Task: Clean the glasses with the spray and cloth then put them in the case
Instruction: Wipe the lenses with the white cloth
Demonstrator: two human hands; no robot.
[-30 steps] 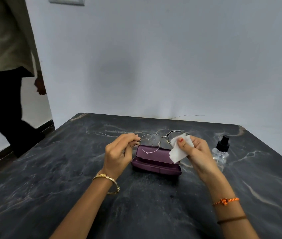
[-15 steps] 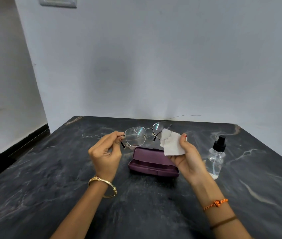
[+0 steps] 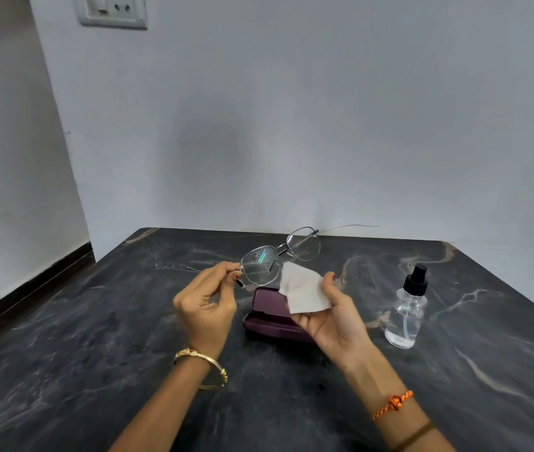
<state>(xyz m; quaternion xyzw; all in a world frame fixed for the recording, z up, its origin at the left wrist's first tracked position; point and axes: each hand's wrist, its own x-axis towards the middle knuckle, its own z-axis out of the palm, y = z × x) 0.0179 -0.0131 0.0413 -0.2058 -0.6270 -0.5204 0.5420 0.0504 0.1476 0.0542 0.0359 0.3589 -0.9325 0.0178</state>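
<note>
Head view counts one pair of glasses (image 3: pixel 277 256) pinched by the left hand (image 3: pixel 205 305) above one purple case (image 3: pixel 270 318), one cloth (image 3: pixel 303 293) gripped in the right hand (image 3: pixel 334 318), one spray bottle (image 3: pixel 407 309); no readable writing.

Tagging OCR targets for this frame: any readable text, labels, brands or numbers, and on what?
None readable.
Spray bottle: clear with a black top, no label visible.
Case: plain purple, no visible logo.
Cloth: plain white.
Glasses: only glare on the lens, no marking legible.
Wall socket: no legible marking.
</note>
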